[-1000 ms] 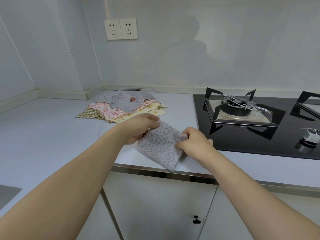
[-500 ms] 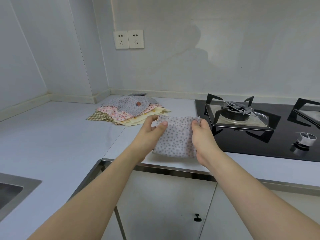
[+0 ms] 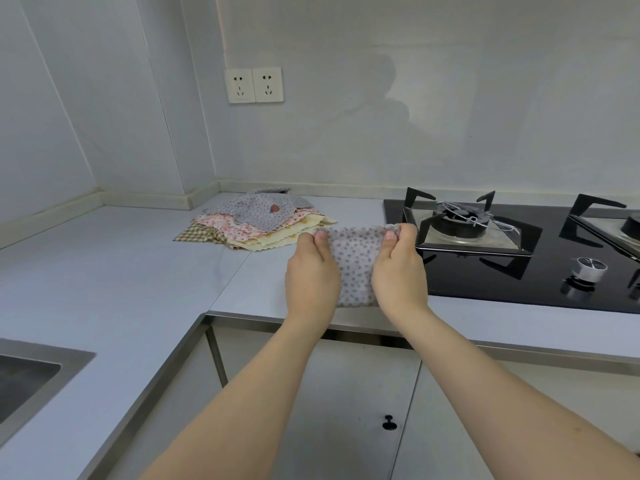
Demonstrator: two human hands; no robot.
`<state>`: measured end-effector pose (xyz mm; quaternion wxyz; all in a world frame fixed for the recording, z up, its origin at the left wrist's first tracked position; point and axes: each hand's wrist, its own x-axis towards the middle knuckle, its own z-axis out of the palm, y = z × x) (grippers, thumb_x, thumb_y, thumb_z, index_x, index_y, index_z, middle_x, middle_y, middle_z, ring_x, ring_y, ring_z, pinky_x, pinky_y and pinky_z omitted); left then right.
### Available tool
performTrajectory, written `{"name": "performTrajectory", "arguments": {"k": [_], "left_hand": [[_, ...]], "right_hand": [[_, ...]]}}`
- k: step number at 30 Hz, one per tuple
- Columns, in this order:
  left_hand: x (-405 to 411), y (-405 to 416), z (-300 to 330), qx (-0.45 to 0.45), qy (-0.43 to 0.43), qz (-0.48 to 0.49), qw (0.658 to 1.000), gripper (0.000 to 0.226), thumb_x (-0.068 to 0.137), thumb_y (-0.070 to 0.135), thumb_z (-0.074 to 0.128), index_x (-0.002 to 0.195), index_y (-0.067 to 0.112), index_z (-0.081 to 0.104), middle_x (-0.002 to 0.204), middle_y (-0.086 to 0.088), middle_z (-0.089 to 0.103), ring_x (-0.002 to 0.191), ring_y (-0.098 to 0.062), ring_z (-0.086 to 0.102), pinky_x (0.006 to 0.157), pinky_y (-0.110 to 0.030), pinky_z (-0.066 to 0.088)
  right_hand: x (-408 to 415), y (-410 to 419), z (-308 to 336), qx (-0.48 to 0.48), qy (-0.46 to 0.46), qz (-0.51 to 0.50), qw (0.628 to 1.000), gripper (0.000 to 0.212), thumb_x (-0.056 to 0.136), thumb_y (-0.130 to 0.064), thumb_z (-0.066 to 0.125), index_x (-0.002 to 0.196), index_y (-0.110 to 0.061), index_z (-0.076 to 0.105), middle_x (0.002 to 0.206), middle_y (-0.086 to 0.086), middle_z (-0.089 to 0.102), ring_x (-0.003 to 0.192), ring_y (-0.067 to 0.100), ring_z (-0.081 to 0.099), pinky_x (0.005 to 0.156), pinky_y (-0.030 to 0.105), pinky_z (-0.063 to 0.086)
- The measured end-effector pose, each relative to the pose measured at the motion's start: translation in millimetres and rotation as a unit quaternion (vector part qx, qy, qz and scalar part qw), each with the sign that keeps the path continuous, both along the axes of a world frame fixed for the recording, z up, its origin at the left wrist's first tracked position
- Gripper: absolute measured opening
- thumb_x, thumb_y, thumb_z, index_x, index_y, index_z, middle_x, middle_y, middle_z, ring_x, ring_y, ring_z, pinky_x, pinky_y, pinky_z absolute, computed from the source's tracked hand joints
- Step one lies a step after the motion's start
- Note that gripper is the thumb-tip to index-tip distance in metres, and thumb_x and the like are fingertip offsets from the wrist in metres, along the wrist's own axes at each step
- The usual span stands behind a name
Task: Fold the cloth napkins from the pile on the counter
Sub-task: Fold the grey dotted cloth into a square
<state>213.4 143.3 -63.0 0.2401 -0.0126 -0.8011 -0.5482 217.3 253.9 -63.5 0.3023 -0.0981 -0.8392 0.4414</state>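
nearest the camera, two bare forearms reach out over the cabinet door (image 3: 363, 403) and the steel edge of the counter (image 3: 104, 271). the left hand (image 3: 311, 271) and the right hand (image 3: 400, 271) each pinch a top corner of the dotted grey napkin (image 3: 353, 261), thumbs on the near face and fingers curled behind, so the cloth hangs as a small flat panel between them, just above the counter's front strip. a second ago this same napkin was bunched and slanted between the hands, lower and closer to the edge; half a second ago it was already being squared up, and now the hands have drawn closer together and lifted it a little further from the body, with its top edge pulled fairly straight. that reads as a fold being lined up, corners matched before it is laid down and pressed, so this napkin is partway done. behind it and to the left, the pile of napkins (image 3: 256, 225) lies untouched on the counter, a grey dotted one on top, so most of the job seems to remain. to the right sits the black stove (image 3: 519, 271), and on the far wall a pair of sockets (image 3: 253, 85).
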Motion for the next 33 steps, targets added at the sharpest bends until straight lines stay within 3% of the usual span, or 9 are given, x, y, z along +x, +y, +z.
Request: {"name": "performTrajectory", "arguments": {"k": [5, 12, 16, 21, 26, 29, 31, 33], "left_hand": [[-15.9, -10.7, -2.2, -0.112, 0.007, 0.015, 0.994, 0.038, 0.104, 0.041, 0.024, 0.096, 0.012, 0.046, 0.069, 0.002, 0.050, 0.065, -0.024, 0.049, 0.058, -0.036, 0.036], [-89.6, -22.3, -20.0, -0.056, -0.021, 0.018, 0.998, 0.037, 0.105, 0.041, 0.029, 0.091, 0.012, 0.048, 0.077, 0.002, 0.051, 0.068, -0.011, 0.047, 0.058, -0.035, 0.031], [-136.7, -18.9, -12.8, -0.043, -0.060, 0.015, 0.997, 0.036, 0.105, 0.040, 0.030, 0.087, 0.014, 0.047, 0.073, 0.005, 0.049, 0.065, -0.005, 0.045, 0.054, -0.021, 0.030], [-158.3, -8.2, 67.8, -0.035, -0.113, -0.009, 0.993, 0.037, 0.104, 0.040, 0.030, 0.076, 0.018, 0.040, 0.068, 0.001, 0.048, 0.060, -0.009, 0.043, 0.053, -0.030, 0.030], [-142.1, 9.7, 176.4, -0.028, -0.156, -0.046, 0.986, 0.040, 0.103, 0.040, 0.035, 0.068, 0.021, 0.036, 0.065, 0.004, 0.043, 0.058, -0.008, 0.039, 0.052, -0.026, 0.026], [-135.1, 22.8, 210.4, -0.021, -0.180, -0.054, 0.982, 0.041, 0.103, 0.043, 0.038, 0.070, 0.018, 0.037, 0.065, 0.003, 0.041, 0.058, -0.011, 0.038, 0.050, -0.022, 0.028], [-134.6, 30.3, 220.3, -0.015, -0.184, -0.059, 0.981, 0.041, 0.103, 0.041, 0.039, 0.072, 0.014, 0.037, 0.065, 0.002, 0.039, 0.059, -0.015, 0.037, 0.050, -0.020, 0.030], [-138.1, 52.7, 231.0, -0.007, -0.185, -0.080, 0.979, 0.042, 0.102, 0.041, 0.040, 0.071, 0.013, 0.035, 0.065, 0.000, 0.036, 0.061, -0.017, 0.035, 0.053, -0.027, 0.028]], "right_hand": [[-11.8, -2.0, 0.1, -0.059, -0.006, 0.017, 0.998, 0.026, 0.105, -0.034, 0.022, 0.118, -0.018, 0.038, 0.087, 0.000, 0.056, 0.080, 0.024, 0.056, 0.061, 0.034, 0.036], [-80.8, -14.3, -13.5, -0.069, -0.021, 0.043, 0.996, 0.025, 0.106, -0.032, 0.024, 0.118, -0.016, 0.040, 0.084, -0.010, 0.051, 0.081, 0.019, 0.052, 0.066, 0.033, 0.036], [-124.6, -12.4, -1.6, -0.083, -0.057, 0.029, 0.994, 0.027, 0.105, -0.029, 0.027, 0.116, -0.010, 0.043, 0.103, 0.005, 0.058, 0.092, 0.025, 0.055, 0.073, 0.033, 0.038], [-148.1, 0.3, 75.7, -0.096, -0.097, 0.024, 0.990, 0.031, 0.104, -0.032, 0.030, 0.116, -0.008, 0.046, 0.113, 0.014, 0.062, 0.103, 0.031, 0.058, 0.082, 0.036, 0.044], [-139.9, 23.7, 177.5, -0.149, -0.144, -0.024, 0.978, 0.038, 0.103, -0.037, 0.034, 0.103, -0.006, 0.055, 0.099, 0.009, 0.061, 0.094, 0.028, 0.057, 0.076, 0.031, 0.038], [-134.7, 37.8, 210.5, -0.164, -0.155, -0.042, 0.973, 0.036, 0.103, -0.037, 0.032, 0.094, -0.007, 0.052, 0.098, 0.013, 0.061, 0.093, 0.029, 0.056, 0.076, 0.032, 0.037], [-129.0, 42.2, 220.9, -0.174, -0.162, -0.046, 0.970, 0.039, 0.104, -0.037, 0.031, 0.101, -0.005, 0.053, 0.101, 0.012, 0.061, 0.096, 0.029, 0.055, 0.079, 0.033, 0.038], [-124.0, 64.5, 229.6, -0.189, -0.162, -0.061, 0.967, 0.041, 0.104, -0.038, 0.030, 0.105, -0.005, 0.053, 0.099, 0.010, 0.059, 0.099, 0.029, 0.056, 0.082, 0.035, 0.039]]}}
